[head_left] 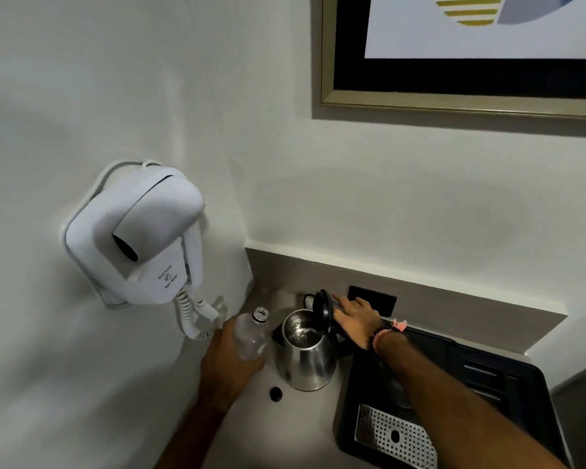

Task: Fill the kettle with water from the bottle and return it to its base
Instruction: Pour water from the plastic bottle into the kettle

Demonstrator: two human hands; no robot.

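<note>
A steel kettle [308, 357] stands on the white counter with its black lid [322, 309] flipped up, showing a little water inside. My left hand [229, 360] grips a clear uncapped plastic bottle [251, 333], held upright just left of the kettle. The bottle's black cap [275, 394] lies on the counter in front of the kettle. My right hand [356, 318] rests behind the raised lid, at the kettle's handle side, fingers spread. The kettle's base is partly hidden behind the kettle.
A white wall-mounted hair dryer [139, 238] with a coiled cord [197, 316] hangs at the left. A black tray [454, 401] with a perforated metal drip plate [391, 434] sits at the right. A black wall socket [372, 299] and a framed picture [464, 52] are behind.
</note>
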